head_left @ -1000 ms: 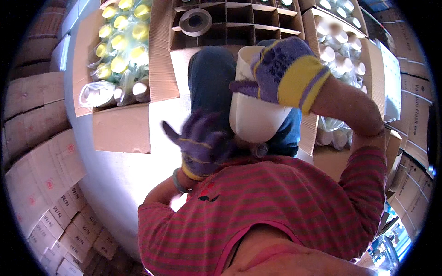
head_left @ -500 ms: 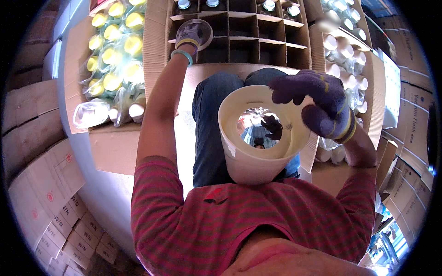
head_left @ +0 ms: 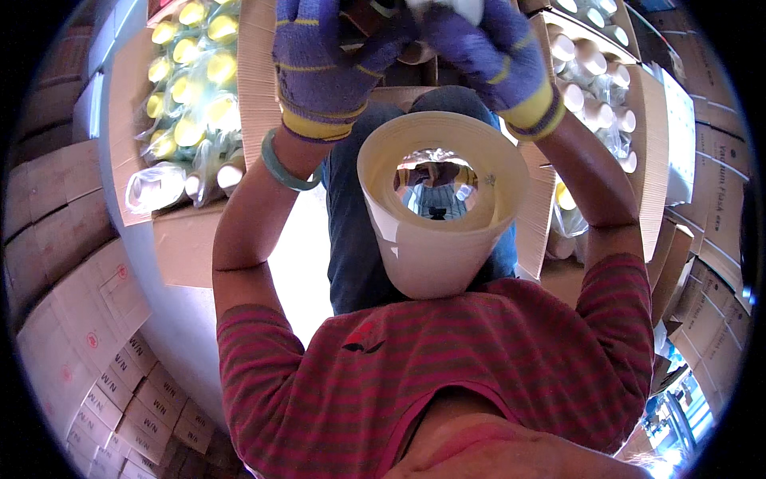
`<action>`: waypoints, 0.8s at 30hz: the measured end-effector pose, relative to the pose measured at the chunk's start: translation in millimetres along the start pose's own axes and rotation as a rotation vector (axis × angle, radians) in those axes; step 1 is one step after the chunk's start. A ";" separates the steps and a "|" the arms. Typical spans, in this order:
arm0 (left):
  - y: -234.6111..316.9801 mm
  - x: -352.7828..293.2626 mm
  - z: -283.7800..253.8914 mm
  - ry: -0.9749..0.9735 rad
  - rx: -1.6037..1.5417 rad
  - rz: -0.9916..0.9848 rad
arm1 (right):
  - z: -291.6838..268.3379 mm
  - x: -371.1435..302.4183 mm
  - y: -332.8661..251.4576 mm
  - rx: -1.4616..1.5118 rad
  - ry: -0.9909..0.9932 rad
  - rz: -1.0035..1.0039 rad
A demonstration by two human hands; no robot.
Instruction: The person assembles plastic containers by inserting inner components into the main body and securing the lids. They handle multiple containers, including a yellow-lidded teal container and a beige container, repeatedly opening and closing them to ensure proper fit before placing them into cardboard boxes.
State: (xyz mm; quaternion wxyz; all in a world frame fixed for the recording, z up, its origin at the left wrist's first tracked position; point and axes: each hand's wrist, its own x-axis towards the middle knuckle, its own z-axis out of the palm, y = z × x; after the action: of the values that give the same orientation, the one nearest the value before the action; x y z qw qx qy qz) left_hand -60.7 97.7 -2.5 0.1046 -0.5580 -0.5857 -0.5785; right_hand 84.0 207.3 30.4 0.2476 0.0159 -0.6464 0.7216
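Both my hands wear purple knitted gloves with yellow stripes and cuffs, and they are raised at the top edge. My left hand [head_left: 339, 60] curls its fingers inward at the side of a pale, shiny rounded thing [head_left: 459, 8]. From the other side my right hand [head_left: 499, 60] closes over the same thing. The top edge cuts it off and the gloves hide most of it, so its kind is unclear. Between my thighs stands a cream, tapered cylindrical casing [head_left: 431, 263], mouth upward, with a mirror-like round surface [head_left: 436, 184] inside. Neither hand touches it.
On the left an open carton [head_left: 191, 247] holds yellow-topped, plastic-wrapped bottles [head_left: 189, 130]. Another carton on the right [head_left: 650, 152] has several white-topped bottles [head_left: 594, 104]. Stacked brown cartons [head_left: 72, 295] line the left side, and more cartons [head_left: 722, 207] the right.
My left hand has come from the divided carton toward the middle. My right hand has left the casing's rim and moved up beside it. The casing sits slightly higher and further left in the picture.
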 end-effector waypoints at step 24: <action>47.9 -61.3 -41.8 -0.446 -0.667 -0.460 | -27.2 -52.7 -76.6 -0.749 -0.754 -0.238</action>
State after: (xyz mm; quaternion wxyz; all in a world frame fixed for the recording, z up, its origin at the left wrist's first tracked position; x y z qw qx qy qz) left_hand -23.7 17.9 -9.9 -0.3401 -0.5277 -0.4843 -0.6094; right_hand 167.3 218.3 78.7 0.0674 0.2574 -0.8970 0.3531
